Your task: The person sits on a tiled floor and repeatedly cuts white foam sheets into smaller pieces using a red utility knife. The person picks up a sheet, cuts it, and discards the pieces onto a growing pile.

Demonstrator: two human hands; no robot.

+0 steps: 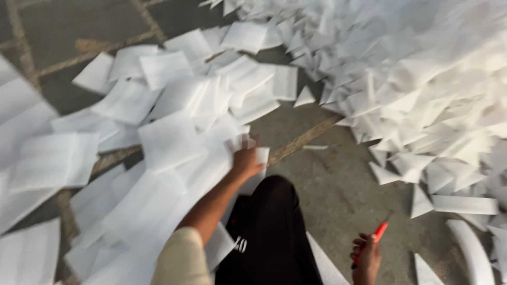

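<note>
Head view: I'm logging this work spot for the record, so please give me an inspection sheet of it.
Surface: grey concrete floor with cracks or seams.
Job's things: white foam sheets, rectangular, spread on the left; red-handled cutter.
Clutter: big pile of white foam triangles on the right; stray offcuts near it.
Grippers: left hand reaches out and grips the edge of a sheet; right hand holds the cutter low by the knee.
Cables: nothing seen.
Surroundings: the person's black trousers and beige sleeve; the picture is motion-blurred; no one else seen.
</note>
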